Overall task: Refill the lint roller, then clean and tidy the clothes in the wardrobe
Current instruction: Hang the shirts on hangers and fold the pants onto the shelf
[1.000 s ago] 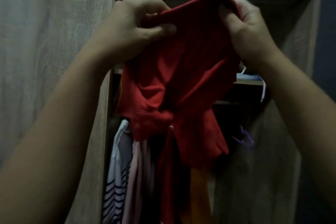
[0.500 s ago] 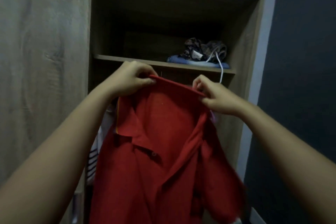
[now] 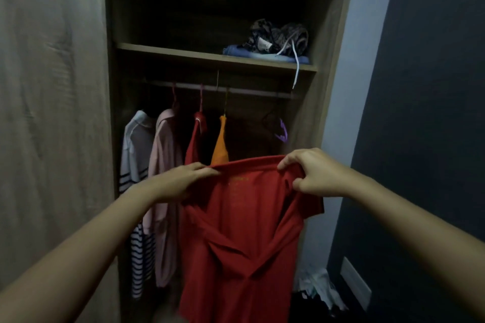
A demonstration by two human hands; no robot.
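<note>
Tidying step in hand: the left hand (image 3: 183,181) and right hand (image 3: 312,173) each pinch the top edge of the red shirt (image 3: 244,238), held spread before the wardrobe rail (image 3: 223,89); the next move probably calls for fitting the apparently spare purple hanger (image 3: 282,130).

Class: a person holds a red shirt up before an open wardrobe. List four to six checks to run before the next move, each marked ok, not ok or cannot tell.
1. Left hand pinches the red shirt by its top edge: ok.
2. Right hand grips the same edge: ok.
3. Shirt hangs smooth: not ok, folds cross its middle.
4. Free room on the rail right of the orange garment: ok.
5. Spare hanger at hand: the purple hanger looks bare: ok.
6. Shirt free of lint: cannot tell, light too dim.
</note>
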